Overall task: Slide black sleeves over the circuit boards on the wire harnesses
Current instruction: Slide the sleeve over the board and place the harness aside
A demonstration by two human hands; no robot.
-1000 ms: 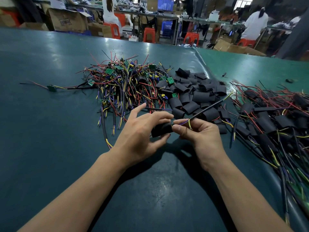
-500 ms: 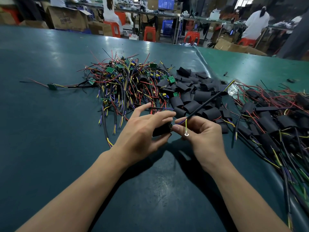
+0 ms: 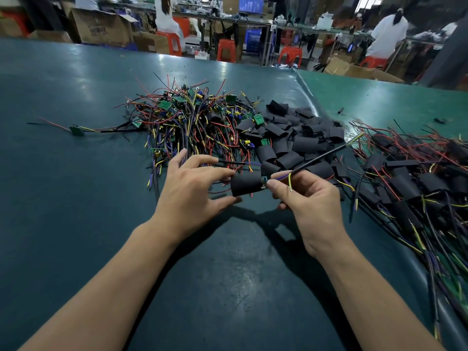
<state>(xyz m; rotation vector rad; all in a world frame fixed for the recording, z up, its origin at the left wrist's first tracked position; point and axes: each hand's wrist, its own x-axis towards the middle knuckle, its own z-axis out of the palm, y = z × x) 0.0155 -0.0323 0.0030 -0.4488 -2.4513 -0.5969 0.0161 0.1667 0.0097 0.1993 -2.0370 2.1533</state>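
Centre of frame: left hand [image 3: 192, 196] pinching black sleeve [image 3: 247, 186] betw. thumb and fingertips, other fingers spread loose. Right hand [image 3: 307, 198] pinching wire harness [image 3: 316, 159] right at sleeve's right end, fingers curled round the leads. Small bit of green circuit board [image 3: 264, 182] poking out of sleeve mouth, touching right fingertips; rest of board inside sleeve, can't see how far. Harness cable running up-right from right hand, yellow lead hanging over knuckles. Above the hands: heap of unsleeved harnesses [image 3: 192, 125] w/ green boards, centre-left. Just right of it, pile of loose sleeves [image 3: 298, 138]. Far right: sleeved harnesses [image 3: 410, 178] spread along edge of dark green bench [image 3: 63, 198]. Single harness [image 3: 77, 129] lying apart, left of heap.
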